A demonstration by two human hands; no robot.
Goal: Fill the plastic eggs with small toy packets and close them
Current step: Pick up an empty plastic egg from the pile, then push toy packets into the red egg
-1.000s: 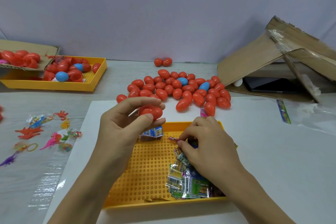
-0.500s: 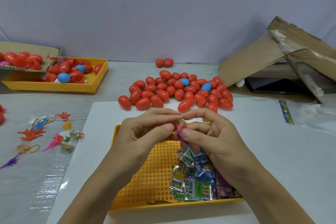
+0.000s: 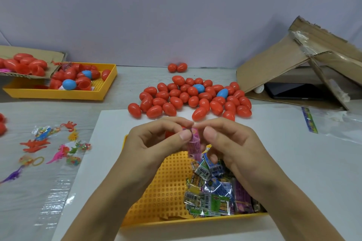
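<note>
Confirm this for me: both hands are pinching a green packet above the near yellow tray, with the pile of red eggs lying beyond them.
Not quite. The packet is pink, not green, as the head view shows. The rest holds: the left hand and right hand pinch it above the near yellow tray, with the pile of red eggs beyond.

Head view, down over table (image 3: pixel 293 162)
</note>
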